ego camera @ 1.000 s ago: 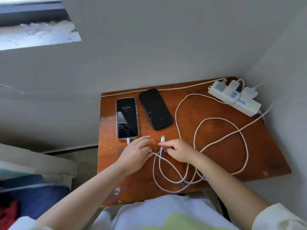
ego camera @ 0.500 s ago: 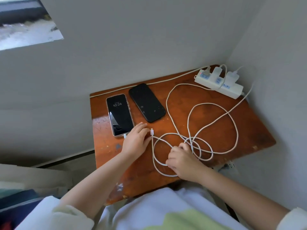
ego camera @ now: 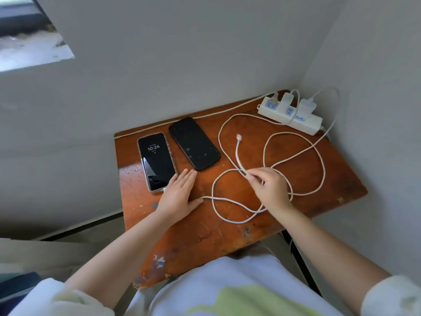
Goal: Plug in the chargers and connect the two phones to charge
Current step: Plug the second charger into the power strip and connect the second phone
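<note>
Grey walls meet behind my worktop point(ego camera: 193, 236). My left hand point(ego camera: 180, 196) lies flat and spread beside the lit phone point(ego camera: 156, 161), which looks plugged in. My right hand point(ego camera: 270, 189) pinches a loose cable point(ego camera: 239, 156) near the dark phone point(ego camera: 194, 143).

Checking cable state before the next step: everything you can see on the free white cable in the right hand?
The free white cable is thin, looks braided, and lies in loose overlapping loops on the wooden table. Its far end seems to run to a white charger on the power strip, though the crossings make that hard to trace. The right hand pinches it near the tip, with the small connector raised, unplugged, right of the dark phone.
</note>
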{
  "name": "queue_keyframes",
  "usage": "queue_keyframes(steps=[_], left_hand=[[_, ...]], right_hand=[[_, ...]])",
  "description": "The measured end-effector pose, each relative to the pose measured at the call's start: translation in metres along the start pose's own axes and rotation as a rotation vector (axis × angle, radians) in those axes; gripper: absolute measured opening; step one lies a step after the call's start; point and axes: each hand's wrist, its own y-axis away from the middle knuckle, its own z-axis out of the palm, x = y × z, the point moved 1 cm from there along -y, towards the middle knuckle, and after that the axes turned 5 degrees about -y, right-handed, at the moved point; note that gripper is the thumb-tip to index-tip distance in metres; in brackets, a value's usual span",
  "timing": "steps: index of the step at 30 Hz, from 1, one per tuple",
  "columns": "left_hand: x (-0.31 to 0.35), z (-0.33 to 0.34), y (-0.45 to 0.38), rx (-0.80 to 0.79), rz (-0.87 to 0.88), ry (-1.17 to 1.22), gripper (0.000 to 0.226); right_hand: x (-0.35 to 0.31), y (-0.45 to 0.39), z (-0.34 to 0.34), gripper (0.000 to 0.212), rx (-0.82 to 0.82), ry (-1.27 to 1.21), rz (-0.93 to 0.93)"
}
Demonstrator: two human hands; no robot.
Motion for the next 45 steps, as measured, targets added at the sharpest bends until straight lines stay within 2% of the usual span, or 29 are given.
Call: queue_keyframes(steps=[2, 4, 7, 11, 15, 18, 23, 29, 32, 35, 40, 45], left_hand=[[-0.001, -0.002, 0.001, -0.011, 0.017, 0.005, 0.072], [-0.002, -0.004, 0.002, -0.008, 0.005, 0.028, 0.067], [-0.003, -0.007, 0.0, 0.002, -0.001, 0.03, 0.059], [-0.008, -0.016, -0.01, 0.044, -0.005, -0.003, 0.053], [-0.016, -0.03, -0.035, 0.061, -0.052, -0.043, 0.055], [-0.022, -0.042, -0.057, -0.043, 0.003, -0.156, 0.065], [-0.021, -0.064, -0.096, -0.232, 0.18, -0.371, 0.082], [-0.004, -0.075, -0.136, -0.455, 0.463, -0.662, 0.097], [0.003, -0.073, -0.145, -0.495, 0.589, -0.698, 0.098], [0.007, -0.074, -0.148, -0.498, 0.636, -0.687, 0.098], [0.001, -0.079, -0.139, -0.372, 0.568, -0.498, 0.094], [-0.003, -0.079, -0.126, -0.359, 0.541, -0.467, 0.095]], right_hand=[[0.0, 0.0, 0.012, 0.01, -0.177, 0.16, -0.078], [0.006, 0.006, 0.022, 0.018, -0.364, 0.313, -0.038], [0.011, 0.011, 0.028, 0.025, -0.465, 0.437, -0.038], [0.003, -0.003, 0.033, 0.03, -0.408, 0.45, 0.01], [-0.009, -0.043, 0.051, 0.035, -0.322, 0.327, 0.22], [-0.016, -0.071, 0.068, 0.039, -0.317, 0.299, 0.319], [-0.017, -0.088, 0.078, 0.036, -0.398, 0.263, 0.441], [-0.011, -0.087, 0.079, 0.034, -0.336, 0.164, 0.533], [-0.006, -0.086, 0.072, 0.024, -0.296, 0.114, 0.486], [-0.006, -0.078, 0.061, 0.031, -0.28, 0.155, 0.404], [-0.009, -0.066, 0.052, 0.027, -0.283, 0.165, 0.284], [-0.007, -0.062, 0.059, 0.029, -0.255, 0.158, 0.369]])
